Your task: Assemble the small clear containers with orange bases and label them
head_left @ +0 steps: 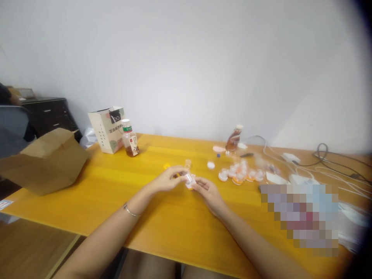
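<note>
Yellow table (116,186) against a white wall. Mid-table, the left hand (170,179) and right hand (207,193) come together, both pinching one small cup (189,179), seemingly working at its lid. More cups (241,173) lie just right.

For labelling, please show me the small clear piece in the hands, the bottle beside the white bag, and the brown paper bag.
small clear piece (189,180), head view, its middle.
bottle (130,142), head view, its label.
brown paper bag (43,162), head view, its front side.
</note>
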